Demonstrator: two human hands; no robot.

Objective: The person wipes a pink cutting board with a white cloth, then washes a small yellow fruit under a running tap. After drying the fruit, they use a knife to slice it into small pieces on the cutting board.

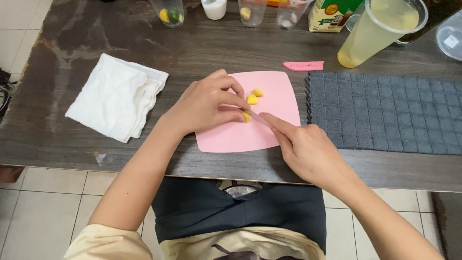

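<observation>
Pinching a small yellow fruit piece [246,116] between thumb and fingertips, the left hand [204,103] holds it down at the middle of the pink cutting board [240,137]. The right hand [308,149] is closed around a small knife [260,119], forefinger stretched along it, blade meeting that piece. Two more yellow pieces [255,96] lie on the board just beyond. A white cloth [115,96] sits left of the board, a grey mat [385,110] right of it.
</observation>
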